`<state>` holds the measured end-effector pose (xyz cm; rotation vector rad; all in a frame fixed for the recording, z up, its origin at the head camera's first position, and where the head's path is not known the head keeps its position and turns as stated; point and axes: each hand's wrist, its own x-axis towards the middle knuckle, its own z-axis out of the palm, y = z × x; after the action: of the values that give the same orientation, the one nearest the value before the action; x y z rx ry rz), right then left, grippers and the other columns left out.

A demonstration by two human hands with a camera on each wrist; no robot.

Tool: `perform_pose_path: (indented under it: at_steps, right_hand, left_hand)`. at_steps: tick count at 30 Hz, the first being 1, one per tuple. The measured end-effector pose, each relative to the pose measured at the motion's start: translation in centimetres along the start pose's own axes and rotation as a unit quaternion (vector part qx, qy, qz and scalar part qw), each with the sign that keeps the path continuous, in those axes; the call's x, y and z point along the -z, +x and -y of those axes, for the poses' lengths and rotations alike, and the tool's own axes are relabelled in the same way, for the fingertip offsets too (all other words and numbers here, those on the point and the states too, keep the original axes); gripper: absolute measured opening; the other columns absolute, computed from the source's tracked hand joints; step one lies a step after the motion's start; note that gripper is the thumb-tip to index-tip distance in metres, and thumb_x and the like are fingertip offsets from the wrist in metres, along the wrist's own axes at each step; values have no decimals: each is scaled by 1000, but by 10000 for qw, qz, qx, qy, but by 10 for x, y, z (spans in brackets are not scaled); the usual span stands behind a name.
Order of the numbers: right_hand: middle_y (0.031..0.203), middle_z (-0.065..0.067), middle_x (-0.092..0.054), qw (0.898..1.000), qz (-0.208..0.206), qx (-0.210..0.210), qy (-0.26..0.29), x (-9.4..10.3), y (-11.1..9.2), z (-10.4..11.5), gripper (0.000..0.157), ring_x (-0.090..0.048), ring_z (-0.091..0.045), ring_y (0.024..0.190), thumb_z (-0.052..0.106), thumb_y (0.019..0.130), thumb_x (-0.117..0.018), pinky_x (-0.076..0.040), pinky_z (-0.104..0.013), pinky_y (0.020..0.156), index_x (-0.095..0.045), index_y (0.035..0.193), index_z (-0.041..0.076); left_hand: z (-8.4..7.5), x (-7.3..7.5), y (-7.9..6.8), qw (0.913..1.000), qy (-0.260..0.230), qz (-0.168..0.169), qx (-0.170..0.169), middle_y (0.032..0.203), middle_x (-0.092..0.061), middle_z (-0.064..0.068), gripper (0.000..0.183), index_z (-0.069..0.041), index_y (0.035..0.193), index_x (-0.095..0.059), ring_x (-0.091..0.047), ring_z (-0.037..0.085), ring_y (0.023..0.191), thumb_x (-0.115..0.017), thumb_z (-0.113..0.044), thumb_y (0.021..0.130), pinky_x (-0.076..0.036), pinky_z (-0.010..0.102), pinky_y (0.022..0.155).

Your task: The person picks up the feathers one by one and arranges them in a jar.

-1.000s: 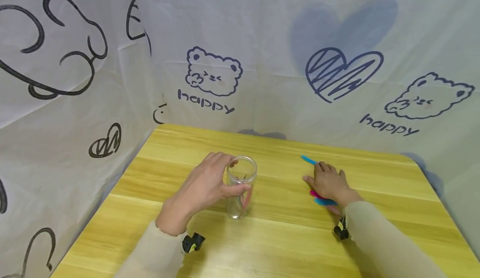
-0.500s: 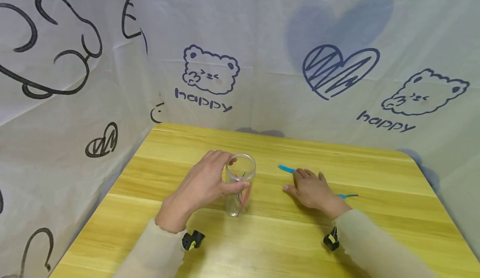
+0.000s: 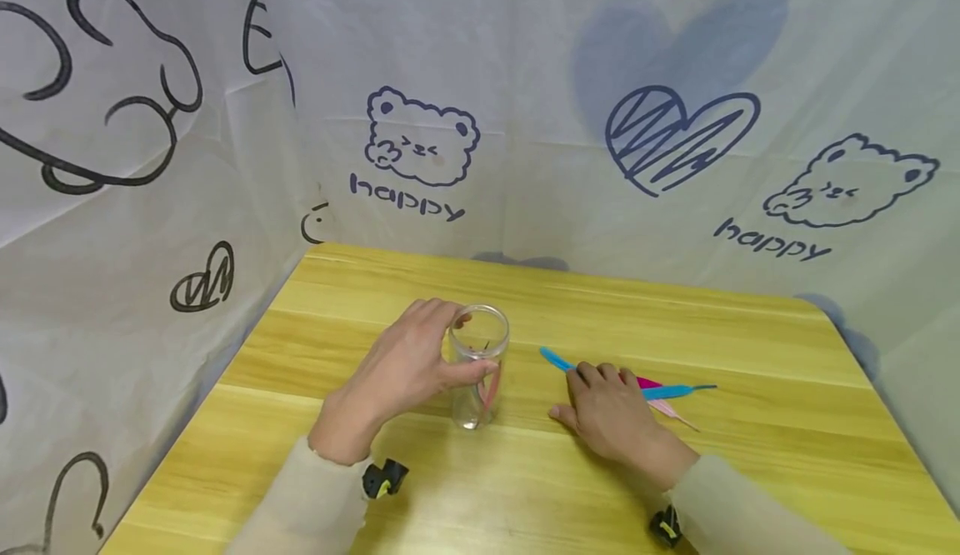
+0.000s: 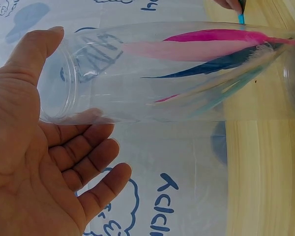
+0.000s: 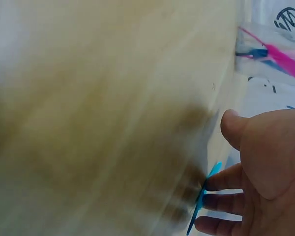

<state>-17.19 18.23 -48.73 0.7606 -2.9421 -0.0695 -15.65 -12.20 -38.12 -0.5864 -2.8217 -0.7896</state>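
Observation:
My left hand (image 3: 401, 376) grips the rim of a tall clear plastic jar (image 3: 468, 415), which stands upright on the table. Inside it, the left wrist view shows several feathers: a magenta feather (image 4: 216, 35), a pale pink feather (image 4: 182, 50), a dark blue feather (image 4: 211, 67) and paler ones. To the jar's right, my right hand (image 3: 611, 412) rests its fingertips on a bright blue feather (image 3: 555, 360) lying flat, the thumb held apart. Beyond the hand lie another blue feather (image 3: 669, 392), a magenta feather (image 3: 649, 383) and a light pink feather (image 3: 664, 407), partly hidden by it.
The wood-grain table (image 3: 300, 455) reaches back to a white cloth (image 3: 540, 188) printed with bears and hearts. More of this cloth hangs along the left side. Each wrist carries a small black camera mount.
My right hand has slid left and nearer to me, drawing the blue feather along toward the jar. The loose feathers behind it have come into sight. The left hand keeps its grip.

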Motion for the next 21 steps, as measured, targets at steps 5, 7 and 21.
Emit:
perform_pose_path:
  at_steps: [5, 7, 21]
  right_hand:
    - [125, -16, -68, 9967, -789, -91, 173, 5, -1, -8, 39, -64, -41, 116, 37, 101, -72, -54, -62, 95, -70, 122, 4]
    - [118, -15, -70, 9890, -1462, -130, 165, 5, 2, -16, 32, -65, -39, 111, 26, 96, -79, -54, -60, 93, -72, 118, 4]
    - [95, -10, -66, 9764, -2136, 117, -290, -15, 6, -38, 25, -58, -35, 97, 23, 88, -87, -47, -57, 93, -69, 96, 7]
  left_hand:
    - [-1, 1, 0, 10000, -24, 5, 14, 127, -68, 3, 69, -13, 134, -65, -61, 23, 119, -82, -59, 85, -55, 45, 101]
    - [-1, 1, 0, 10000, -52, 14, 33, 129, -68, 3, 69, -13, 134, -65, -61, 23, 120, -83, -58, 86, -55, 45, 101]
    - [-4, 0, 0, 9999, -81, 85, 108, 131, -67, 3, 71, -14, 135, -64, -61, 22, 120, -81, -61, 85, -56, 45, 101]
